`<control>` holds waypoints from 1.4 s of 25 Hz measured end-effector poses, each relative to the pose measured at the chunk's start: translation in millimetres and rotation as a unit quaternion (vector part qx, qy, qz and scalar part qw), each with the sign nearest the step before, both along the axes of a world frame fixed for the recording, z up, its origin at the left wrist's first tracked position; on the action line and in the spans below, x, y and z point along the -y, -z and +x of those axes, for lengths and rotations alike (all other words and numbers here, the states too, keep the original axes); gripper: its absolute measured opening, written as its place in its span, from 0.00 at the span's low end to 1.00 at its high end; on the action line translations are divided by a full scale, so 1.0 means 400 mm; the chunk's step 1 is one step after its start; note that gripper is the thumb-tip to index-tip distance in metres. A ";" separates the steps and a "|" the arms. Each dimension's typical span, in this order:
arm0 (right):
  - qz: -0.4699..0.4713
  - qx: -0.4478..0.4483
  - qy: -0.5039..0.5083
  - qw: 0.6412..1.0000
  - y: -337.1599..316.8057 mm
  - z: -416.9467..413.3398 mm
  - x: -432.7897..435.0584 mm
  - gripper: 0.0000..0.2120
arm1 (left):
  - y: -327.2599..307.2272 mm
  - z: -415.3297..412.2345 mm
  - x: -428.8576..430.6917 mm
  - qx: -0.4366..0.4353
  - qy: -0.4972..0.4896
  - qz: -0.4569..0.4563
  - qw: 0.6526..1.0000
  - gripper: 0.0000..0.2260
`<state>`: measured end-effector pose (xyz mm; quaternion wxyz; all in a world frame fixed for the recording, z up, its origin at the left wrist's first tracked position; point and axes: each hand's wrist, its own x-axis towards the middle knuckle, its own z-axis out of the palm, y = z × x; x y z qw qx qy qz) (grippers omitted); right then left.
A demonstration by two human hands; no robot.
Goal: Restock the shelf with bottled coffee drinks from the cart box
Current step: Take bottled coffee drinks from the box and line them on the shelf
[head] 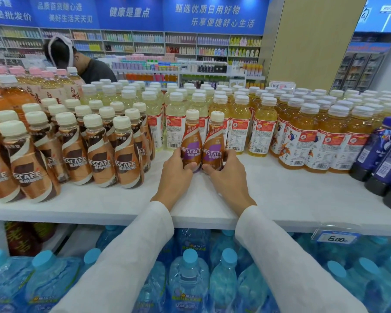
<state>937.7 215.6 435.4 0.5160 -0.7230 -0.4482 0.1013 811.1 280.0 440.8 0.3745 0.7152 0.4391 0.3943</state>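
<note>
Two Nescafe coffee bottles with purple labels and cream caps stand upright side by side on the white shelf (269,195). My left hand (175,177) grips the left bottle (191,141) low on its body. My right hand (227,175) grips the right bottle (213,141) the same way. Both bottles sit right in front of the yellow tea bottles. The cart box is out of view.
Several brown-label Nescafe bottles (99,154) fill the shelf's left. Yellow tea bottles (262,129) crowd the back and right, dark blue bottles (384,154) the far right. Large water bottles (190,279) stand below. Another person (86,66) bends behind the shelf.
</note>
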 end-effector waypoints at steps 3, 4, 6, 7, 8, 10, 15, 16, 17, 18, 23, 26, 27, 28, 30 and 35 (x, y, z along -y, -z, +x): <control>0.000 -0.001 0.000 1.000 -0.003 0.003 -0.007 0.28 | -0.006 0.006 -0.001 -0.001 -0.004 -0.001 1.000 0.24; 0.000 -0.003 0.000 1.000 -0.004 0.003 -0.008 0.28 | -0.008 0.007 -0.001 -0.004 -0.007 -0.001 1.000 0.24; 0.002 -0.003 -0.003 1.000 -0.001 0.002 -0.009 0.28 | -0.006 0.009 0.000 -0.013 -0.009 -0.001 1.000 0.25; 0.004 -0.002 -0.002 1.000 0.000 0.002 -0.010 0.28 | -0.006 0.009 0.000 -0.012 -0.009 -0.002 1.000 0.25; 0.006 -0.002 -0.001 1.000 0.001 0.003 -0.011 0.28 | -0.005 0.009 -0.002 -0.009 -0.008 -0.004 1.000 0.24; 0.007 -0.002 0.000 1.000 0.002 0.003 -0.012 0.28 | -0.005 0.009 -0.003 -0.009 -0.006 -0.004 1.000 0.24; -0.006 -0.004 0.003 1.000 0.005 0.001 -0.016 0.29 | 0.000 0.007 -0.006 -0.019 0.006 -0.006 1.000 0.24; -0.010 -0.012 0.003 1.000 0.004 0.000 -0.012 0.29 | -0.002 0.004 -0.001 -0.026 0.005 -0.004 1.000 0.23; -0.013 -0.020 0.003 1.000 0.001 -0.002 -0.003 0.30 | -0.007 0.001 0.006 -0.033 0.002 -0.002 0.999 0.23; -0.017 -0.023 0.002 1.000 -0.003 -0.007 0.013 0.30 | -0.011 -0.006 0.016 -0.041 -0.001 0.000 0.999 0.23; -0.050 0.040 -0.038 0.997 0.005 -0.080 0.171 0.25 | -0.002 -0.085 0.135 -0.105 -0.052 0.018 0.993 0.29; -0.025 0.039 -0.097 0.994 0.023 -0.138 0.280 0.23 | 0.029 -0.164 0.255 -0.067 -0.097 0.059 0.991 0.24; -0.010 0.032 -0.120 0.992 0.031 -0.156 0.314 0.22 | 0.043 -0.196 0.301 -0.043 -0.112 0.064 0.991 0.23; 0.004 0.022 -0.142 0.990 0.041 -0.175 0.346 0.21 | 0.060 -0.228 0.346 -0.023 -0.129 0.064 0.989 0.21; 0.006 -0.017 -0.181 0.983 0.068 -0.231 0.402 0.20 | 0.104 -0.307 0.435 0.008 -0.169 0.051 0.984 0.19; -0.032 -0.058 -0.275 0.959 0.203 -0.433 0.485 0.19 | 0.250 -0.539 0.617 0.061 -0.290 -0.037 0.954 0.16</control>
